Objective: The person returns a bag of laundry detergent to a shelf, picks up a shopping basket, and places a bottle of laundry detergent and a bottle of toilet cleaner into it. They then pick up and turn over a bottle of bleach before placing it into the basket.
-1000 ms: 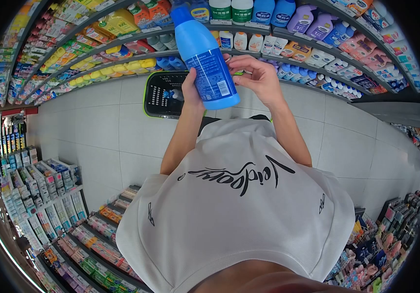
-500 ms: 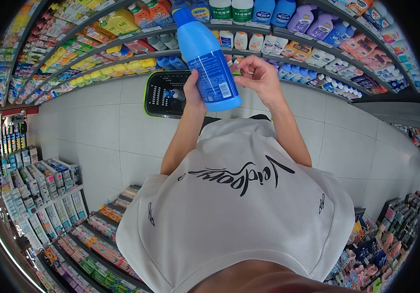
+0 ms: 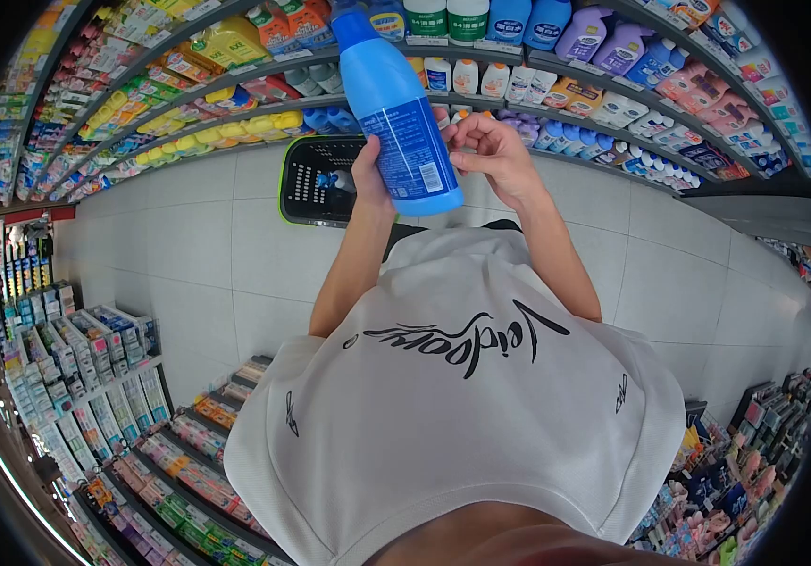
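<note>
A blue plastic bottle (image 3: 394,132) with a darker blue cap and a printed back label is held up in front of me, cap end away from me and tilted slightly left. My left hand (image 3: 367,174) is wrapped round its left side, thumb on the front edge, with the other fingers mostly hidden behind it. Beside the bottle's right edge is my right hand (image 3: 498,160), its fingers loosely bent and apart, fingertips right at the label's side. The label carries fine print and a white barcode.
A black shopping basket (image 3: 306,184) with a green rim sits on the tiled floor (image 3: 193,250), a few items inside. Curved ahead are shelves with purple bottles (image 3: 622,45), green-labelled white bottles (image 3: 468,21) and yellow bottles (image 3: 231,42). More stocked shelving (image 3: 165,462) stands behind me at left.
The bottle has shifted very slightly left in my left hand. My right hand has moved a little left and its fingers have curled in closer to the bottle's edge.
</note>
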`<action>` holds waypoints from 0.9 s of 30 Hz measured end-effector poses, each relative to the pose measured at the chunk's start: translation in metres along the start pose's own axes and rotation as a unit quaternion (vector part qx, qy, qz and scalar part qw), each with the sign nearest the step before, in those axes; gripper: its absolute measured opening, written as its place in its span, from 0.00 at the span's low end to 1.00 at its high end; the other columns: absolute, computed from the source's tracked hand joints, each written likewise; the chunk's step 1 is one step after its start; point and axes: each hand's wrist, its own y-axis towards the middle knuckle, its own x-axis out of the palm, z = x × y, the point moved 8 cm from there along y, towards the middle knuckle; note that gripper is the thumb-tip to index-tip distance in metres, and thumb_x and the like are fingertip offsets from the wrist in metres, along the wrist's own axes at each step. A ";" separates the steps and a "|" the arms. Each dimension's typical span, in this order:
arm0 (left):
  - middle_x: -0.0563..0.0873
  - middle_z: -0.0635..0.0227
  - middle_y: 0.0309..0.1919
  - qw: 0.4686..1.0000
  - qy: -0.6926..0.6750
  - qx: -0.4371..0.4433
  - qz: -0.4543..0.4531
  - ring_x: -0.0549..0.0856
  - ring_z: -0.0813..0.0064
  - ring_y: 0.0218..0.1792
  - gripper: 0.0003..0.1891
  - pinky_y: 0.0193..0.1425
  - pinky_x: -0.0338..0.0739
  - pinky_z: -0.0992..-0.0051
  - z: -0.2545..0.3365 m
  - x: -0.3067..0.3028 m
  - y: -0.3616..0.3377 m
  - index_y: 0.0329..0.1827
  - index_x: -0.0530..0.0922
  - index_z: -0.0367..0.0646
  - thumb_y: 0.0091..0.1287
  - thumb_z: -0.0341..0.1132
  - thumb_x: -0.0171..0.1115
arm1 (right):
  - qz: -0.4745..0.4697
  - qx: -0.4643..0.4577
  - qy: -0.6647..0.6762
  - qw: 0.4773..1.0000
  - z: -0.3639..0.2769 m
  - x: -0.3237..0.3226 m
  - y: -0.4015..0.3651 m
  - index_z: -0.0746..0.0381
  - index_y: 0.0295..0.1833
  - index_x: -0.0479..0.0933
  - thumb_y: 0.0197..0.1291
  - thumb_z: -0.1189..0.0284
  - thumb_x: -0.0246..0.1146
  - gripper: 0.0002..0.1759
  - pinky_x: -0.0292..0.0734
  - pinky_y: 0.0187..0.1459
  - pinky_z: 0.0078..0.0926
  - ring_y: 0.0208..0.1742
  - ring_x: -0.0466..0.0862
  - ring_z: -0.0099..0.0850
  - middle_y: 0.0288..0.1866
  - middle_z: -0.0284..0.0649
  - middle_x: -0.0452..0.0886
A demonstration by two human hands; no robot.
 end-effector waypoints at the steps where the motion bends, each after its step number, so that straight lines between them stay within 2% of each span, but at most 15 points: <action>1: 0.70 0.50 0.61 1.000 0.000 -0.002 -0.006 0.73 0.50 0.61 0.46 0.62 0.73 0.54 0.000 0.001 0.000 0.68 0.57 0.33 0.56 0.59 0.62 | -0.002 0.003 -0.001 1.000 0.000 0.001 0.000 0.60 0.37 0.73 0.49 0.81 0.68 0.12 0.74 0.35 0.18 0.37 0.78 0.19 0.35 0.30 0.74; 5: 0.68 0.47 0.63 1.000 -0.019 -0.010 -0.014 0.72 0.49 0.62 0.46 0.61 0.74 0.53 -0.002 0.001 -0.001 0.69 0.56 0.33 0.56 0.56 0.63 | -0.012 -0.001 -0.005 1.000 -0.005 0.005 -0.001 0.61 0.37 0.73 0.49 0.81 0.68 0.13 0.76 0.36 0.18 0.38 0.79 0.20 0.35 0.31 0.75; 18: 0.69 0.46 0.62 1.000 0.022 -0.019 -0.001 0.75 0.52 0.61 0.45 0.60 0.76 0.57 0.007 0.005 -0.002 0.68 0.58 0.30 0.54 0.53 0.65 | -0.010 -0.013 -0.014 1.000 -0.008 0.008 0.000 0.61 0.37 0.72 0.50 0.81 0.67 0.11 0.77 0.37 0.18 0.39 0.79 0.21 0.38 0.33 0.77; 24: 0.73 0.45 0.59 0.999 0.031 -0.020 -0.017 0.78 0.54 0.58 0.39 0.59 0.77 0.59 0.012 0.010 -0.004 0.65 0.62 0.29 0.58 0.47 0.64 | -0.019 -0.028 -0.008 0.999 -0.011 0.010 0.001 0.61 0.38 0.72 0.50 0.82 0.66 0.11 0.76 0.37 0.18 0.42 0.79 0.22 0.42 0.34 0.78; 27: 0.75 0.46 0.57 0.998 0.056 -0.018 0.015 0.79 0.56 0.56 0.35 0.58 0.77 0.60 0.016 0.006 -0.008 0.65 0.62 0.29 0.60 0.43 0.63 | -0.020 -0.037 -0.013 0.999 -0.012 0.008 0.002 0.61 0.37 0.72 0.50 0.82 0.66 0.12 0.76 0.38 0.18 0.42 0.79 0.22 0.43 0.35 0.78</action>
